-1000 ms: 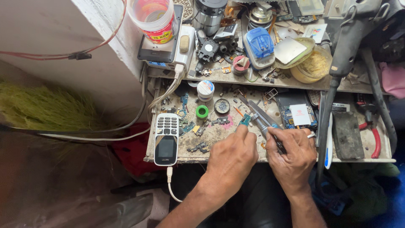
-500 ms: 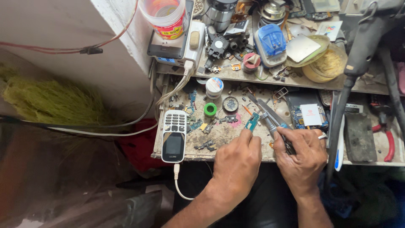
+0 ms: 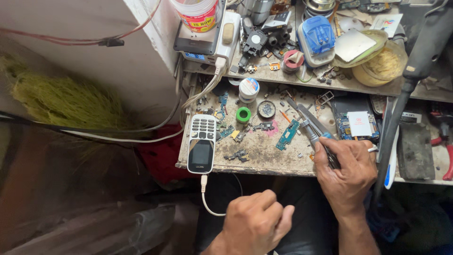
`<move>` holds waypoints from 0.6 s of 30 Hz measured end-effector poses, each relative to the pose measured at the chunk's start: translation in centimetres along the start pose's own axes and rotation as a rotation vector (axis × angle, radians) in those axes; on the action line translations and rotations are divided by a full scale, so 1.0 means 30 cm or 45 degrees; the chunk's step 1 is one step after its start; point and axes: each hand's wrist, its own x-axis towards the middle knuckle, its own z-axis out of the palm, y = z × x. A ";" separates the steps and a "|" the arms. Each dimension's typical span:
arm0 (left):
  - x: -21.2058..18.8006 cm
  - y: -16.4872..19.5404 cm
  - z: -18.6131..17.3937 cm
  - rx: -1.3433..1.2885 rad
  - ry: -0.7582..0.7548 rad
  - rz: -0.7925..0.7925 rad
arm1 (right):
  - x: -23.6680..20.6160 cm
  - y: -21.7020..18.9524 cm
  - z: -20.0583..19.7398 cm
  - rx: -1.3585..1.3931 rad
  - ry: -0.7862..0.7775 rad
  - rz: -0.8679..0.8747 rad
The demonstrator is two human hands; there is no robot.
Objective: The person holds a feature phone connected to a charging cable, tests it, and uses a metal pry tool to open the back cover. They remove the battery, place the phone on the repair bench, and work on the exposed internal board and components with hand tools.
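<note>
A white keypad phone (image 3: 202,150) lies at the left edge of the messy surface (image 3: 264,150), cable plugged in. Left hand (image 3: 255,223) hangs below the edge, fingers curled into an empty fist. A small green circuit board (image 3: 288,134) lies mid-surface. The right hand (image 3: 347,171) has its fingers wrapped around metal tweezers (image 3: 309,123), tips just beside that board.

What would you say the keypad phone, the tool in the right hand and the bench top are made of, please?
Keypad phone: likely plastic, a white matte shell with a glossy dark screen. Tool in the right hand: metal, by its grey sheen; the grip is hidden. Bench top: possibly painted wood or board, pale, scuffed and stained; hard to tell.
</note>
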 end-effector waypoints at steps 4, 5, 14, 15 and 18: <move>-0.019 -0.011 -0.010 0.025 0.041 -0.061 | 0.001 -0.012 -0.005 0.013 0.009 0.005; -0.019 -0.010 -0.010 0.028 0.044 -0.064 | 0.002 -0.016 -0.007 0.014 0.008 0.017; 0.058 0.014 -0.052 0.128 0.090 -0.095 | 0.016 -0.032 -0.019 -0.006 -0.002 -0.015; 0.073 0.013 -0.058 0.155 0.107 -0.096 | 0.016 -0.033 -0.020 -0.008 0.000 -0.010; 0.119 0.007 -0.066 0.190 0.166 -0.053 | 0.014 -0.038 -0.024 -0.011 0.004 0.005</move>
